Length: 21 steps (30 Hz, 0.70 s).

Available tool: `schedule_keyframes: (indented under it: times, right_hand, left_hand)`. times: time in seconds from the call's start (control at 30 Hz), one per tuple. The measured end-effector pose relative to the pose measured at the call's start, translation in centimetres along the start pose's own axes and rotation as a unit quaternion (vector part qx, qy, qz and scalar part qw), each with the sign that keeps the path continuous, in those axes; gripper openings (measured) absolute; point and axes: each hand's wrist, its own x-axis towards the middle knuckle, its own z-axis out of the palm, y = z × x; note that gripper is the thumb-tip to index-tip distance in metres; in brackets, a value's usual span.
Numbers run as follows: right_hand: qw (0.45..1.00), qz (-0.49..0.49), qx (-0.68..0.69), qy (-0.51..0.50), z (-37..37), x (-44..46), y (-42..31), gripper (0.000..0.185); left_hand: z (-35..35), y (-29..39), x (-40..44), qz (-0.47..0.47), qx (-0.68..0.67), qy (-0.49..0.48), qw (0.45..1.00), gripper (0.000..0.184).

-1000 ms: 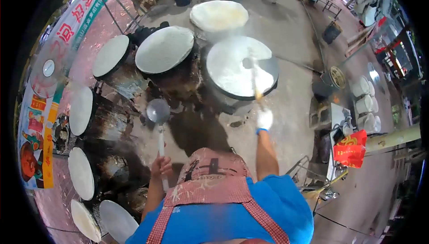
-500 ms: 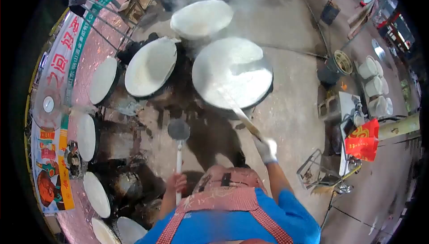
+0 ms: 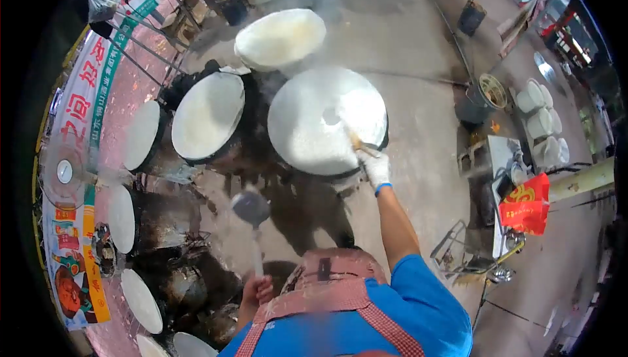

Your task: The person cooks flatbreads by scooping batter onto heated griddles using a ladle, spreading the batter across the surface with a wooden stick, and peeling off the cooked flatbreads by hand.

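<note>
My left hand (image 3: 257,289) is closed round the pale handle of a ladle (image 3: 251,209), whose dark round bowl points away from me. My right hand (image 3: 375,166), in a white glove, grips the handle of a wooden spreader (image 3: 355,141) over a large round griddle. White batter (image 3: 304,128) covers nearly all of that griddle, with a small darker spot near the middle. The spreader's far end is blurred against the batter. Beyond lies another round griddle with a pale sheet (image 3: 280,38), and one more pale sheet (image 3: 208,116) is to the left.
More round griddles (image 3: 141,136) curve down the left side beside sooty stoves. A fan (image 3: 64,172) and a printed banner (image 3: 85,95) stand at the far left. On the right are a bucket (image 3: 475,105), white tubs (image 3: 540,123), a table (image 3: 502,154) and a red bag (image 3: 525,205).
My right hand has moved up and left with the spreader, and batter now covers the grey patch on the griddle. The ladle in my left hand has shifted. The whole view has also shifted.
</note>
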Motion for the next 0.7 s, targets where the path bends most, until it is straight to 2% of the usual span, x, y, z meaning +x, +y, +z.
schedule_keyframes:
  times: [0.07, 0.1, 0.13, 0.2, 0.27, 0.3, 0.33, 0.4, 0.43, 0.47, 0.5, 0.53, 0.57, 0.6, 0.67, 0.7]
  right_hand:
    - [0.991, -0.043, -0.119, -0.046, -0.7, -0.8, 1.8, 0.027]
    - [0.996, 0.082, -0.040, -0.016, -2.4, -2.4, -1.2, 0.021]
    - [0.994, 0.092, -0.012, 0.050, -4.4, -2.0, -0.5, 0.022]
    - [0.993, 0.063, 0.077, 0.061, -5.9, -0.8, 5.4, 0.024]
    - [0.997, 0.044, 0.050, 0.042, -1.7, -4.5, 7.2, 0.024]
    - [0.984, 0.147, 0.103, 0.003, -0.5, -6.6, 5.3, 0.024]
    - [0.956, 0.251, 0.148, -0.029, 0.6, -8.7, 3.3, 0.035]
    - [0.986, 0.160, 0.019, -0.040, -1.2, -8.5, 2.8, 0.032]
    - [0.995, 0.097, 0.007, -0.020, -2.4, -7.1, 3.1, 0.029]
    - [0.991, 0.134, 0.007, -0.001, -3.9, -6.0, 0.8, 0.024]
    - [0.996, 0.076, 0.005, 0.041, -4.7, -3.1, 2.1, 0.020]
    - [0.988, 0.093, -0.084, 0.087, -5.4, -0.3, 2.3, 0.026]
    - [0.967, -0.006, -0.226, 0.120, -5.2, 2.2, 3.4, 0.031]
    - [0.915, -0.102, -0.361, 0.150, -4.7, 4.0, 4.3, 0.036]
    - [0.862, -0.127, -0.490, 0.011, -3.7, 2.7, 0.4, 0.037]
    - [0.822, -0.139, -0.549, -0.060, -3.2, 1.7, -0.9, 0.038]
  left_hand:
    - [-5.8, 1.5, 2.6, -0.130, -0.051, -0.012, 0.990, 0.031]
    - [-6.7, 1.6, 2.5, -0.091, -0.070, -0.017, 0.993, 0.011]
    - [-7.4, 1.7, 2.5, -0.052, -0.090, -0.023, 0.994, 0.021]
    - [-3.4, 2.2, -0.3, 0.009, -0.119, -0.094, 0.988, 0.049]
    - [-5.4, 3.5, 0.1, -0.021, -0.168, -0.085, 0.982, 0.058]
    - [-5.4, 3.5, 0.0, -0.011, -0.143, -0.097, 0.985, 0.059]
    - [-5.4, 3.5, -0.2, -0.001, -0.119, -0.110, 0.987, 0.061]
    - [-1.4, 4.6, -2.6, 0.071, 0.045, -0.163, 0.983, 0.060]
    - [0.1, 4.8, -2.7, 0.089, 0.002, -0.137, 0.987, 0.063]
    - [1.7, 5.0, -2.9, 0.108, -0.040, -0.113, 0.987, 0.067]
    - [1.9, 5.4, -2.4, 0.105, -0.044, -0.179, 0.977, 0.063]
    - [2.2, 5.8, -1.6, 0.099, -0.047, -0.245, 0.963, 0.059]
    - [1.8, 6.2, -0.3, 0.070, -0.084, -0.234, 0.966, 0.057]
    - [0.4, 6.9, 1.6, 0.042, -0.121, -0.221, 0.967, 0.055]
    - [-1.5, 8.6, 3.9, -0.016, -0.192, -0.190, 0.963, 0.050]
    - [-0.5, 9.1, 4.4, -0.022, -0.192, -0.205, 0.959, 0.048]
